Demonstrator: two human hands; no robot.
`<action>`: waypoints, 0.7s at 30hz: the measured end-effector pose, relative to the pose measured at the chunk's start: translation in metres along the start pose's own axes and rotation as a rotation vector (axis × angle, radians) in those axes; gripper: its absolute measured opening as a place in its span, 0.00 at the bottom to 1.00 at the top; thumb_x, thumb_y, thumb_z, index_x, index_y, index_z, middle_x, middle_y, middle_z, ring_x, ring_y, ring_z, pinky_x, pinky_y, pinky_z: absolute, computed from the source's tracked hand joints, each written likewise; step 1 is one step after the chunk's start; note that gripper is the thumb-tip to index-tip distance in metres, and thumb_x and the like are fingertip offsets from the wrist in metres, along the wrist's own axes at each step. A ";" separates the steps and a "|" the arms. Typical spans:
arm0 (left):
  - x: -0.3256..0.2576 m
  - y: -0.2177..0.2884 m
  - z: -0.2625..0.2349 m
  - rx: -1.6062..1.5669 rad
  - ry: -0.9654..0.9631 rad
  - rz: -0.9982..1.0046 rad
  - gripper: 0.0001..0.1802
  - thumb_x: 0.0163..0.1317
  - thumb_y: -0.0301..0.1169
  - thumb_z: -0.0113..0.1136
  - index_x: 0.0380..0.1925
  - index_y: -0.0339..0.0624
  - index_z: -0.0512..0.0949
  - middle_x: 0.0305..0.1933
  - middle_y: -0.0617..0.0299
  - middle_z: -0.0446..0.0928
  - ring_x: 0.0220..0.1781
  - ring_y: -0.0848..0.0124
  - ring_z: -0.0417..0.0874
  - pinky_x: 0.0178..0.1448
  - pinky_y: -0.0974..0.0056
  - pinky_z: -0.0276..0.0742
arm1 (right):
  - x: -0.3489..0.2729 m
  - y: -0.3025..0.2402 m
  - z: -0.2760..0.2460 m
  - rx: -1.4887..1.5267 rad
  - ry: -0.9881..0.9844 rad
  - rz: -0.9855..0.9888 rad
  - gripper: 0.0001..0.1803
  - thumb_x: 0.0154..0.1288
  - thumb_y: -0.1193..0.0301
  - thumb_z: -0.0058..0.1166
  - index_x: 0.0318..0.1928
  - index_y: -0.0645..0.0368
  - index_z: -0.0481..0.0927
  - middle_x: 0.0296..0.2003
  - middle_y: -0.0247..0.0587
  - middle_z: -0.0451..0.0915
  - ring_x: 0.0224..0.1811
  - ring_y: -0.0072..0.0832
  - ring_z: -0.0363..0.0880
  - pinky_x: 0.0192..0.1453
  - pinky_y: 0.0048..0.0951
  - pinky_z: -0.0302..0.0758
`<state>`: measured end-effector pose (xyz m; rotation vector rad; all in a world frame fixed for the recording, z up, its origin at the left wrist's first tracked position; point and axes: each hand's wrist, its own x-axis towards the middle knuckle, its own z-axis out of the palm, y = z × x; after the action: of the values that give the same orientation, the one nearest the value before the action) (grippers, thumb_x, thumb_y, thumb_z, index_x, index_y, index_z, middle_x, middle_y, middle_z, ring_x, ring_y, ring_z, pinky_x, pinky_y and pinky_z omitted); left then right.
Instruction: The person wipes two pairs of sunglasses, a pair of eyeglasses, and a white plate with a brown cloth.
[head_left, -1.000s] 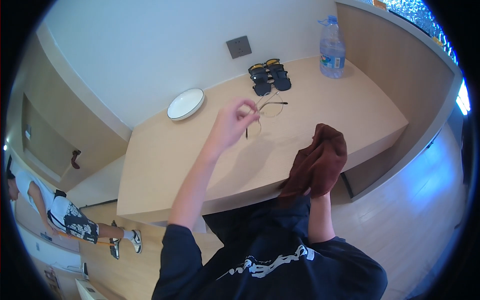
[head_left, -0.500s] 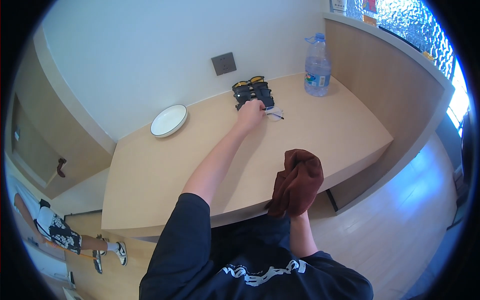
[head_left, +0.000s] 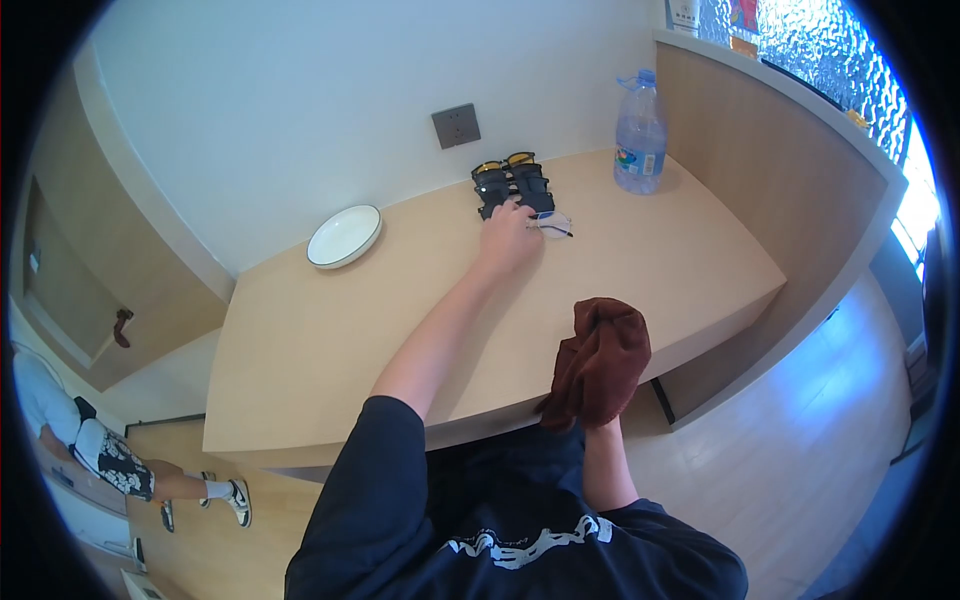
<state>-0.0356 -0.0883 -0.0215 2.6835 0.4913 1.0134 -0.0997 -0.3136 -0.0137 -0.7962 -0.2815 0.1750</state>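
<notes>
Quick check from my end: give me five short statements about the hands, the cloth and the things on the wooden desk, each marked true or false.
1. The left hand rests on the clear thin-framed glasses on the light wooden desk. True.
2. The right hand is empty. False: it is wrapped in a bunched dark brown cloth.
3. The round white plate lies to the left of the left hand, apart from it. True.
4. The clear plastic water bottle lies on its side. False: it stands upright.
5. The dark sunglasses lie on the plate. False: they lie on the desk below the grey wall socket.
</notes>
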 end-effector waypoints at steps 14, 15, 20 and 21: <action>-0.020 -0.027 -0.025 0.041 0.305 0.083 0.22 0.46 0.30 0.66 0.44 0.42 0.76 0.43 0.57 0.76 0.51 0.58 0.73 0.54 0.56 0.69 | -0.011 0.003 0.007 0.015 -0.017 -0.008 0.09 0.59 0.83 0.33 0.33 0.66 0.70 0.26 0.40 0.71 0.22 0.19 0.59 0.16 0.15 0.57; -0.021 -0.025 -0.039 -0.008 0.240 0.112 0.21 0.47 0.29 0.65 0.44 0.42 0.75 0.43 0.56 0.76 0.50 0.58 0.74 0.53 0.57 0.70 | -0.009 0.006 0.005 0.023 -0.023 -0.032 0.09 0.59 0.83 0.33 0.34 0.66 0.70 0.26 0.40 0.70 0.21 0.18 0.59 0.14 0.15 0.56; -0.066 -0.027 -0.127 -0.046 -0.044 -0.038 0.18 0.51 0.30 0.62 0.43 0.39 0.75 0.43 0.51 0.75 0.50 0.55 0.75 0.52 0.58 0.72 | -0.011 0.003 0.008 0.010 -0.077 -0.012 0.09 0.58 0.84 0.32 0.33 0.67 0.69 0.25 0.40 0.69 0.19 0.17 0.57 0.14 0.14 0.54; -0.075 -0.037 -0.135 0.013 -0.005 -0.084 0.17 0.53 0.32 0.61 0.43 0.38 0.74 0.44 0.50 0.75 0.51 0.56 0.75 0.52 0.57 0.72 | -0.011 -0.001 0.010 -0.017 -0.083 -0.004 0.09 0.58 0.84 0.33 0.33 0.67 0.69 0.24 0.40 0.68 0.19 0.18 0.56 0.13 0.14 0.52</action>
<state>-0.1876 -0.0703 0.0204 2.6515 0.6062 0.9836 -0.1134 -0.3109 -0.0082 -0.8062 -0.3637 0.2026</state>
